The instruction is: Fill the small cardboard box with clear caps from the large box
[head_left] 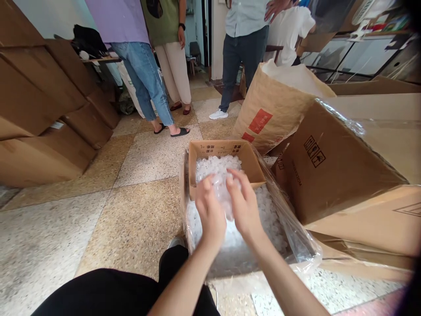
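Observation:
My left hand and my right hand are cupped toward each other, fingers curled. Between them is a clump of small translucent white plastic pieces, blurred, so their exact kind cannot be made out. Beyond my fingertips a small cardboard box contains more loose white pieces. That box rests inside a larger carton lined with clear plastic film. Many similar pieces fill the larger carton below my hands.
Big cardboard boxes crowd the right side. Behind them stands a tall paper sack with red print. Stacked cartons line the left. Several people are farther back, one in blue jeans. Speckled tile floor lies to my left.

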{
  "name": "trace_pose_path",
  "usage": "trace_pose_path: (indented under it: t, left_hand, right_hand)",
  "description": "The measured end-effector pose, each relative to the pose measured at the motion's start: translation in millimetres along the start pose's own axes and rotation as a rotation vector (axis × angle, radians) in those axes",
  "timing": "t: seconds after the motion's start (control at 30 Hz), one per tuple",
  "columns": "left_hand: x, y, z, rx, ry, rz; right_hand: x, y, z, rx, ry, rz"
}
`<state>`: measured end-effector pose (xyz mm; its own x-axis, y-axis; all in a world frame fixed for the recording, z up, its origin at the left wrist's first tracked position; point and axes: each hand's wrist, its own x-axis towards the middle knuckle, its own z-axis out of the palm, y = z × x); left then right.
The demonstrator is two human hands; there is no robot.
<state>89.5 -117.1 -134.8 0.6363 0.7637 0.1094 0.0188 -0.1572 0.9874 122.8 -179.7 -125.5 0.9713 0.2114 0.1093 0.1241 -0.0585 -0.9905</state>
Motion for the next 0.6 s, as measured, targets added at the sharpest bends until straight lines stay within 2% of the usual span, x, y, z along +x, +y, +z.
trace_pose_path:
  t: [0.03, 0.07, 0.13, 0.2, 0.23, 0.3, 0.37, 0.43, 0.5, 0.6]
  left_hand:
    - [18, 9, 1.2, 0.003, -0.038, 0.096]
    - [37, 14, 2.4, 0.04, -0.069, 0.141]
    - [71, 16, 1.8, 0.116, -0.089, 0.123]
    - [88, 9, -5.8, 0.164, -0.11, 0.165]
    - [90, 4, -12.3, 0.181, -0.117, 0.187]
    - [79, -9, -28.2, 0.196, -0.133, 0.193]
    - [57, -25, -42.1, 0.215, -0.147, 0.141]
    - [34, -46, -48.4, 0.345, -0.192, 0.051]
    - [17, -69, -45.7, 0.546, -0.261, -0.078]
    - [9, -106, -34.1, 0.736, -0.365, -0.298]
  right_hand:
    - [19, -6, 2, -0.052, -0.004, -0.088]
    - [40, -7, 4, -0.123, -0.011, -0.097]
    - [77, 3, 4, -0.321, -0.05, 0.108]
    - [97, 21, -4, -0.386, -0.03, 0.167]
    - [100, 31, -11, -0.404, -0.014, 0.162]
    - [90, 50, -29, -0.427, 0.041, 0.092]
    - [71, 69, -49, -0.487, 0.141, 0.025]
    - [51, 92, -65, -0.554, 0.218, 0.028]
    - [39, 121, -74, -0.606, 0.193, 0.119]
    - [33, 169, -75, -0.668, 0.026, 0.311]
